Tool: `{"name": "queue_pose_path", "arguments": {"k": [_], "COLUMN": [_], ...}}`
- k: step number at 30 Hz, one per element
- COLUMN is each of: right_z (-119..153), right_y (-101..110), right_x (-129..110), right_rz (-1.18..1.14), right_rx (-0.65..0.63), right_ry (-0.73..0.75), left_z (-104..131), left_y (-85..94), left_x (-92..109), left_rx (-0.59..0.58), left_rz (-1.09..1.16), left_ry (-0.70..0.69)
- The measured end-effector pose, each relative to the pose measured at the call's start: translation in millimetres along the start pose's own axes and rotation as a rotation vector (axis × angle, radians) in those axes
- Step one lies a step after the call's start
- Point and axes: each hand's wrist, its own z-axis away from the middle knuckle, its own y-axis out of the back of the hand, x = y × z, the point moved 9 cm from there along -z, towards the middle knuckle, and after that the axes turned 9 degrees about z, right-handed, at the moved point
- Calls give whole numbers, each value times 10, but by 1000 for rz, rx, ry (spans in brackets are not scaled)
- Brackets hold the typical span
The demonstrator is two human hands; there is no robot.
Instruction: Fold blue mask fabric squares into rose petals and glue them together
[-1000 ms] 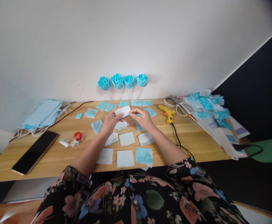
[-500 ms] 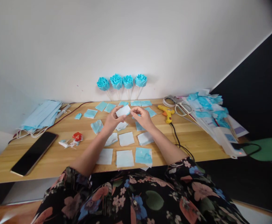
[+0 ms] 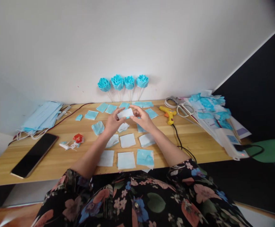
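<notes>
Between my two hands is a white fabric piece [image 3: 125, 113] with a thin blue strip along its near edge. My left hand [image 3: 112, 121] pinches its left side between thumb and fingers. On the right side, my right hand [image 3: 142, 119] grips it the same way, thumb along the near edge. Below my hands, white and blue fabric squares [image 3: 127, 140] lie in rows on the wooden table [image 3: 196, 142]. Several blue fabric roses [image 3: 117, 82] on thin sticks lean against the wall behind.
A yellow glue gun [image 3: 169, 115] and white-handled scissors [image 3: 184, 110] lie at right, beside blue scraps [image 3: 207, 102] and a power strip [image 3: 232, 145]. At left are stacked face masks [image 3: 41, 116], a black phone [image 3: 34, 155] and a red wrapper [image 3: 78, 138].
My right hand has shifted from the piece's near right corner to holding its right side. The piece is now more level, with its blue edge toward me.
</notes>
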Motion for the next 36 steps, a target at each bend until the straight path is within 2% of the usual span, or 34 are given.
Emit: {"name": "queue_pose_path", "arguments": {"k": [6,9,12,15,19,22,25,28,32,36], "right_z": [12,20,29,36,48,58,58,75,129,184], "right_y": [-72,-53,20,25,-38,-10,107,187,132,21], "right_x": [43,6,-36,-55,-49,-42,-125,-297,-489,-566], "right_rz": [75,75,70,73,78,93,134,296,496,542], "right_rx": [-37,-3,78,97,54,41,79,135,172,133], "right_ry": [-20,-8,-3,4,22,26,125,310,498,599], "left_z": [-8,-1,11,33,34,16,3,12,38,54], "left_y": [10,17,-48,-110,-15,40,12,-34,-81,-135], "left_x": [51,64,5,-91,-191,-207,-183,-146,-140,-188], "left_rx": [4,22,-25,-85,-4,43,19,-11,-38,-73], "left_rz": [138,222,282,205,75,135,299,425,463,450], "left_ry": [-37,-46,15,91,134,147,179,223,259,276]}}
